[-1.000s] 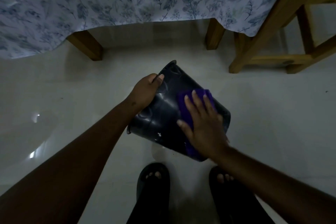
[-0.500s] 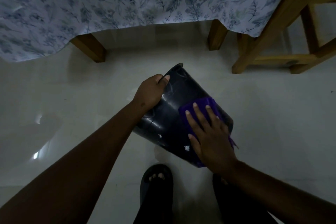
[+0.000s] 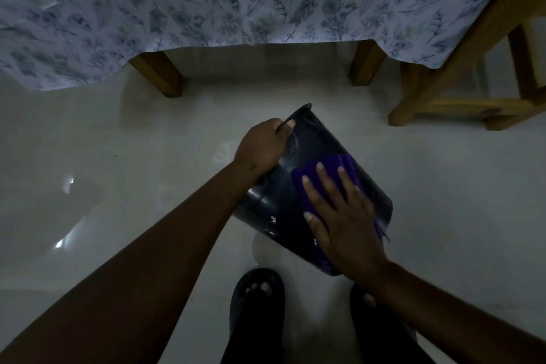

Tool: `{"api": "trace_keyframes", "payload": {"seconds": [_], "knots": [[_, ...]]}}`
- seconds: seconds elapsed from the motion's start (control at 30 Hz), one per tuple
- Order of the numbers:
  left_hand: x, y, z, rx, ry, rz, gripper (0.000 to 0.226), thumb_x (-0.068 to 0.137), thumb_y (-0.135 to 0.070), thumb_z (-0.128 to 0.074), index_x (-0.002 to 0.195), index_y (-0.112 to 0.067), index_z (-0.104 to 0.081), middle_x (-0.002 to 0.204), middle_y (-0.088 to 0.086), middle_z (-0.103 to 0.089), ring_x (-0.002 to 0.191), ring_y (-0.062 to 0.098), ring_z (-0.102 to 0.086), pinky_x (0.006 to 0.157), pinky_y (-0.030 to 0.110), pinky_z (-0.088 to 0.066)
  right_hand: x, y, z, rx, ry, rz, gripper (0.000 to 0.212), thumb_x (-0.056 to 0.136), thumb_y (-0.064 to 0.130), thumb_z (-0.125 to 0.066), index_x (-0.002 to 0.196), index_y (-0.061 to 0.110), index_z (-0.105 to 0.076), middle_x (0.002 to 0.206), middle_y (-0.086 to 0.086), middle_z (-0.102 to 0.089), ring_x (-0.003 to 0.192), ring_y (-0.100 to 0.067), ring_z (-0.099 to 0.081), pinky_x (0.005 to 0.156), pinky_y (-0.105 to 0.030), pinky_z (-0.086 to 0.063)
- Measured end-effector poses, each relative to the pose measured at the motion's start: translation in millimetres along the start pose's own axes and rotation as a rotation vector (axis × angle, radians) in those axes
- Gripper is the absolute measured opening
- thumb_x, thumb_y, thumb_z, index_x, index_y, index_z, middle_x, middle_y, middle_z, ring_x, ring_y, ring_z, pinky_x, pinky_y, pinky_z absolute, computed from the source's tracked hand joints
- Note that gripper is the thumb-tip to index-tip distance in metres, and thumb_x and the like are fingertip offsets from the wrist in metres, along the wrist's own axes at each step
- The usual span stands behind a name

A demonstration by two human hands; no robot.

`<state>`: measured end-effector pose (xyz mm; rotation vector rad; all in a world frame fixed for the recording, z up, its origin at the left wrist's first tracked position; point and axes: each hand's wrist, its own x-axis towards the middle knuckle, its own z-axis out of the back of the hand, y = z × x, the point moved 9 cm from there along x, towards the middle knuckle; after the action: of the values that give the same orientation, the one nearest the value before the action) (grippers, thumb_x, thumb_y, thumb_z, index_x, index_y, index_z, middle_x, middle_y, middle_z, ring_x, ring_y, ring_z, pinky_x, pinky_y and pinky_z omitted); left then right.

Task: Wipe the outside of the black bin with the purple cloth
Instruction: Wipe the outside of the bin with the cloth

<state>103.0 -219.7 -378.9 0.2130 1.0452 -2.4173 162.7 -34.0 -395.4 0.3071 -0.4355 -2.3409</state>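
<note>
The black bin (image 3: 283, 192) is held tilted above the pale floor, its rim pointing away and to the left. My left hand (image 3: 263, 148) grips the bin by its far edge, thumb over the rim. My right hand (image 3: 342, 216) lies flat on the bin's upper side, fingers spread, pressing the purple cloth (image 3: 334, 167) against the outside wall. Most of the cloth is hidden under my palm; a strip shows past the fingertips and along the bin's near right edge.
A table draped in a floral cloth (image 3: 206, 3) stands ahead, with wooden legs (image 3: 159, 74) either side of the gap. A wooden chair frame (image 3: 461, 89) is at the right. My feet in dark sandals (image 3: 257, 298) are just below the bin.
My right hand and the purple cloth slid down the bin's side toward me, then back up a little. My left hand keeps its grip on the rim.
</note>
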Motion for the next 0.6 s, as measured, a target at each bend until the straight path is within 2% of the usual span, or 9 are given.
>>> {"api": "trace_keyframes", "payload": {"seconds": [0.07, 0.13, 0.2, 0.27, 0.3, 0.37, 0.5, 0.6], "knots": [[-4.4, -2.6, 4.4, -0.109, 0.045, 0.010, 0.038, 0.097, -0.041, -0.042, 0.092, -0.007, -0.060, 0.082, 0.005, -0.062, 0.074, 0.020, -0.058, 0.070, 0.036, -0.047, 15.7, -12.1, 5.9, 0.005, -0.010, -0.001, 0.057, 0.097, 0.049, -0.029, 0.151, 0.036, -0.016, 0.161, 0.003, -0.013, 0.148, -0.024, -0.007, 0.111, -0.049, -0.021], [-14.2, 0.8, 4.9, -0.199, 0.134, 0.013, 0.029, 0.097, -0.041, -0.045, 0.103, -0.016, -0.058, 0.089, -0.002, -0.062, 0.078, 0.014, -0.058, 0.068, 0.029, -0.046, 38.8, -34.7, 17.1, 0.043, -0.054, -0.028, 0.055, 0.098, 0.048, -0.027, 0.150, 0.032, -0.019, 0.159, 0.001, -0.020, 0.146, -0.025, -0.017, 0.113, -0.050, -0.028], [-30.2, 11.9, 2.5, -0.101, 0.164, -0.017, 0.031, 0.098, -0.044, -0.041, 0.113, -0.021, -0.055, 0.098, -0.004, -0.062, 0.083, 0.012, -0.060, 0.067, 0.027, -0.047, 61.7, -73.1, 24.5, 0.206, -0.052, -0.139, 0.054, 0.099, 0.048, -0.028, 0.150, 0.032, -0.022, 0.158, 0.001, -0.025, 0.144, -0.023, -0.025, 0.113, -0.049, -0.029], [-40.0, 17.4, 4.3, -0.015, 0.056, -0.028, 0.032, 0.099, -0.043, -0.037, 0.107, -0.018, -0.055, 0.091, -0.001, -0.062, 0.076, 0.013, -0.059, 0.059, 0.026, -0.043, 79.7, -106.6, 21.5, 0.370, -0.009, -0.263, 0.054, 0.098, 0.050, -0.029, 0.150, 0.034, -0.023, 0.157, 0.004, -0.028, 0.142, -0.020, -0.029, 0.113, -0.051, -0.028], [-39.3, 15.8, 6.3, -0.002, -0.020, -0.040, 0.032, 0.100, -0.043, -0.036, 0.100, -0.017, -0.055, 0.086, -0.001, -0.062, 0.074, 0.016, -0.059, 0.061, 0.027, -0.042, 81.6, -112.0, 20.1, 0.420, 0.000, -0.302, 0.055, 0.098, 0.052, -0.028, 0.150, 0.035, -0.023, 0.157, 0.005, -0.029, 0.142, -0.019, -0.030, 0.113, -0.051, -0.027], [-31.0, 6.0, 10.5, 0.016, -0.116, -0.064, 0.033, 0.100, -0.042, -0.037, 0.086, -0.017, -0.053, 0.073, -0.003, -0.059, 0.071, 0.017, -0.057, 0.062, 0.027, -0.039, 71.1, -97.4, 22.6, 0.407, -0.038, -0.323, 0.056, 0.097, 0.051, -0.026, 0.150, 0.033, -0.023, 0.157, 0.004, -0.028, 0.143, -0.020, -0.028, 0.114, -0.051, -0.026], [-14.9, -8.6, 7.8, 0.063, -0.112, -0.068, 0.037, 0.100, -0.044, -0.036, 0.077, -0.017, -0.049, 0.064, -0.006, -0.052, 0.063, 0.012, -0.053, 0.055, 0.022, -0.037, 15.6, -16.6, 20.0, 0.080, -0.120, -0.112, 0.052, 0.099, 0.041, -0.023, 0.150, 0.029, -0.019, 0.160, 0.003, -0.016, 0.148, -0.024, -0.008, 0.112, -0.046, -0.018], [-16.1, -9.6, -0.1, 0.033, -0.068, -0.070, 0.035, 0.100, -0.042, -0.034, 0.072, -0.024, -0.044, 0.062, -0.006, -0.054, 0.060, 0.008, -0.053, 0.055, 0.021, -0.036, 34.2, -28.2, 28.5, 0.111, -0.141, -0.133, 0.050, 0.101, 0.040, -0.021, 0.149, 0.029, -0.024, 0.159, 0.002, -0.022, 0.147, -0.022, -0.015, 0.112, -0.045, -0.021]]}}
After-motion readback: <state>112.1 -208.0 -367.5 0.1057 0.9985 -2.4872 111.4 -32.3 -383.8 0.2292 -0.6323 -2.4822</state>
